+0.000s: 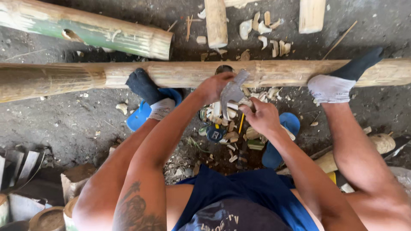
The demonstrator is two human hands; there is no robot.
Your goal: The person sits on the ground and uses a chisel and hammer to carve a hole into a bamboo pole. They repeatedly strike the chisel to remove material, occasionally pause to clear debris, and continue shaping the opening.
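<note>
Head view: at frame centre, the left hand point(212, 87) and right hand point(262, 115) curl their fingers around a grey blade point(232, 91). Both forearms angle inward. It sits just below a bamboo pole point(180, 73) crossing the frame, pinned by two socked feet point(332, 87).

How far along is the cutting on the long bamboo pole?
Done: a hole shows in the long bamboo pole, with chips heaped below. In hand: left hand and right hand hold a blade there. Left: the hole's finish is unclear.
</note>
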